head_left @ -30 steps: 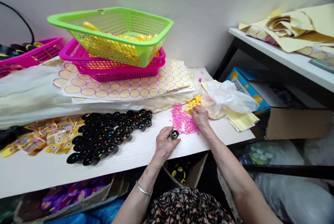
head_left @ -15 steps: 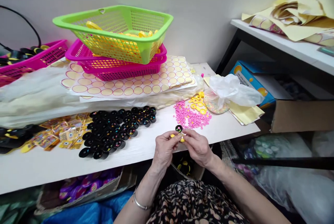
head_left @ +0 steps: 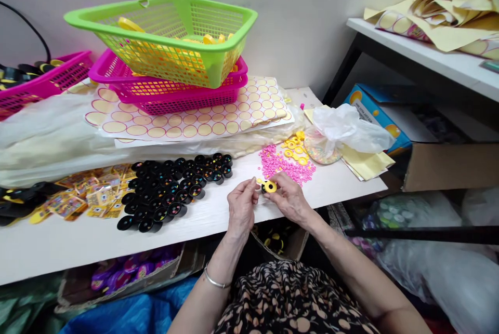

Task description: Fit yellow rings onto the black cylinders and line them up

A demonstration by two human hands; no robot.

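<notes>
My right hand [head_left: 290, 199] pinches a small yellow ring piece [head_left: 270, 186] by its right side, over the table's front part. A small black cup [head_left: 264, 188] shows partly behind the ring piece; whether they touch is unclear. Just left of it, my left hand [head_left: 242, 201] has its thumb and fingers closed together. A tiny yellow bit lies at its fingertips, too small to make out. Pink beads [head_left: 288, 172] are spread behind my hands, with more yellow ring pieces [head_left: 295, 149] beyond them. To the left stand several black cups [head_left: 166, 191] with coloured bits inside.
Orange printed packets [head_left: 101, 196] lie left of the cups. A green basket [head_left: 167, 48] of yellow parts rests in a pink basket [head_left: 175, 97] on sticker sheets [head_left: 210, 127]. A white plastic bag [head_left: 346, 126] lies at right, near a blue box [head_left: 374, 110] under a shelf [head_left: 421, 48].
My hands have moved slightly apart. The yellow piece now faces up as a ring in my right hand, over the black cup. The view has shifted a little.
</notes>
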